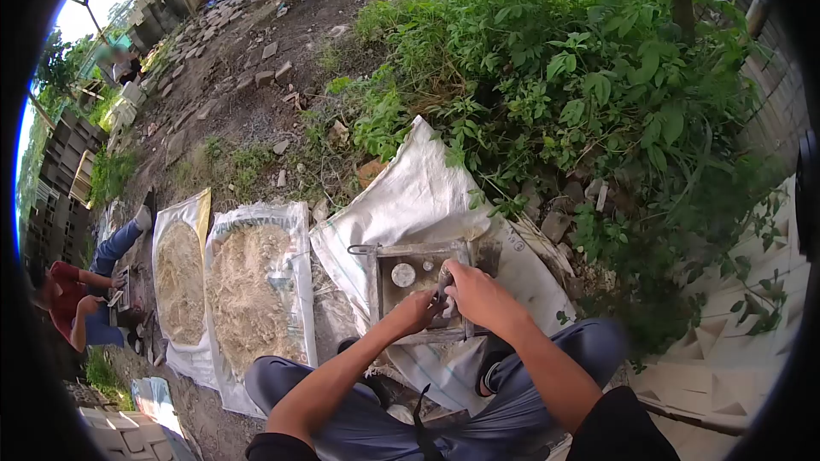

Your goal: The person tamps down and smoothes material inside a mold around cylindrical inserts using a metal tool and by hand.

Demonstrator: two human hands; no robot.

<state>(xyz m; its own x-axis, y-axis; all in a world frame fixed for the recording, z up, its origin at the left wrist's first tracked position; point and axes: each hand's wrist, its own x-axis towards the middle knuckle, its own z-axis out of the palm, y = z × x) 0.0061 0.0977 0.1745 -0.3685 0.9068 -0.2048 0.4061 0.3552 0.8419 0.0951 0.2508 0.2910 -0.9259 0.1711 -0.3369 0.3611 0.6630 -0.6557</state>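
Observation:
In the head view, a square wooden frame (374, 288) with a metal hook at its far left corner lies in front of my crossed legs. Inside it are a pale round disc (403, 275) and a smaller round piece (428, 265). My right hand (472, 293) is closed around a grey, dusty object (445, 277) over the frame's right side; its kind is unclear. Close beside it, my left hand (415, 311) is closed, its fingertips at the lower part of that object. What the left fingers grip is mostly hidden.
A white woven sack (410, 179) lies under the frame. Sacks of pale powdery material (256, 277) lie to the left. Another person in a red shirt (68, 294) sits at far left. Green plants (547, 77) grow ahead and right; pale moulded blocks (726, 358) lie at right.

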